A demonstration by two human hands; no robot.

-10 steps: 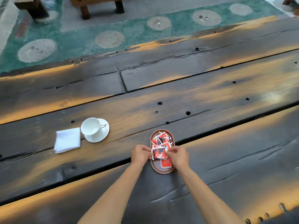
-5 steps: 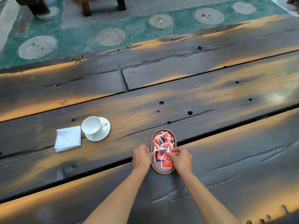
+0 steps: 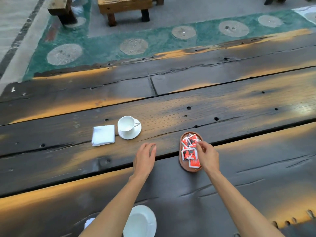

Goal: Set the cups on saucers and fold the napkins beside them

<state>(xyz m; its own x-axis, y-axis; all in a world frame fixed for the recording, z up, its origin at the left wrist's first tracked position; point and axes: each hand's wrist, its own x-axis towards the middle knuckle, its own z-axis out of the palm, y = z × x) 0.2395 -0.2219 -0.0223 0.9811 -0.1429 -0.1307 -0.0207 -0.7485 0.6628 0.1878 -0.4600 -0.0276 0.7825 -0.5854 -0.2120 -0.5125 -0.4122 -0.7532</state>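
Head view, only one: dark plank table [image 3: 239,103] with orange light streaks, bolt holes and gaps between the boards. White cup [image 3: 126,124] sits upright on a white saucer [image 3: 130,134] on the middle plank, handle pointing right, looks empty inside. Folded white napkin [image 3: 103,135] lies flat just beside the saucer on its left, not touching as far as I can tell. Right of that, well apart from the saucer, a brown oval tray [image 3: 181,161] straddles the gap between planks, holding red and white sachets [image 3: 189,154] in a loose pile. Right hand [image 3: 207,155] is over the tray's right edge, fingers curled with thumb and fingertips pinched close together above the sachets; cannot tell if anything is caught between them. Left hand [image 3: 145,158] hovers palm down over the bare wood between saucer and tray, fingers spread slightly and relaxed, holding nothing, blurred at the tips. Both forearms bare, coming in from the bottom edge. Near bottom edge, a second saucer [image 3: 142,221] lies on the closest plank, partly hidden under the left forearm, no cup on it. A scrap of something white [image 3: 89,222] pokes out left of that forearm, too hidden to say what. Beyond the table: green floor mat [image 3: 102,43] with round pale patches, wooden bench legs [image 3: 111,19] at the top.
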